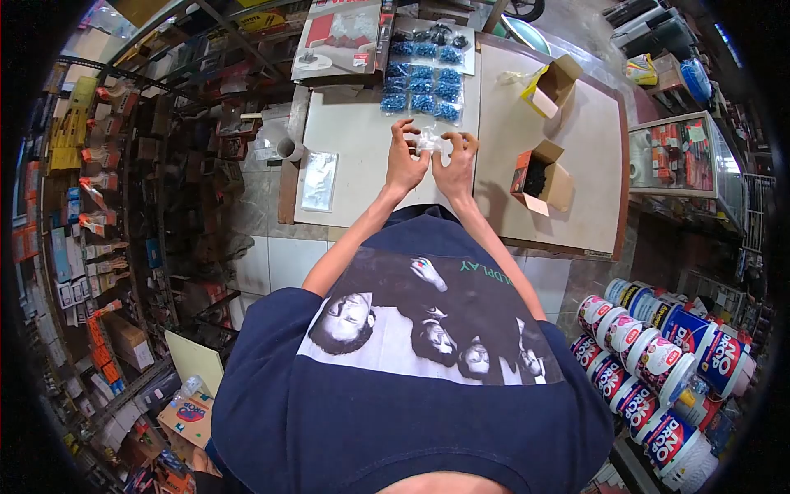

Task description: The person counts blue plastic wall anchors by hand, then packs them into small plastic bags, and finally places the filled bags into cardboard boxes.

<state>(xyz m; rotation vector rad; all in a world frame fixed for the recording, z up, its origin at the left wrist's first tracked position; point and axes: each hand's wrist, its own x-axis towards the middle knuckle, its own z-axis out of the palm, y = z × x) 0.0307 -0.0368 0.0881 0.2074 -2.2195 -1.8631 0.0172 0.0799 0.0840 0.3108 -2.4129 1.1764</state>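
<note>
Two hands are at work over one bench point(346, 115). Between them is one small clear bag point(430, 142), near the middle of the bench, just below the blue packs point(421, 86).

The left hand point(405, 167) has its fingers bent, and its thumb sits well apart from its first finger. The thumb tip touches the bag. The right hand point(455, 170) looks much the same, with bent fingers and its thumb at the bag too. The two thumbs are close to each other. I cannot tell if the fingers of each hand pinch the bag tight, because it is small and see-through.

The blue packs lie in three lines side by side. I count about twelve, but some overlap, so I cannot be sure. A few dark packs point(440, 34) lie past them, too crowded to count.

Two open boxes stand on the right side: one yellow box point(541, 97) and one orange box point(523, 171) with dark things inside. One flat clear packet point(319, 183) lies to the left of the left hand.
</note>
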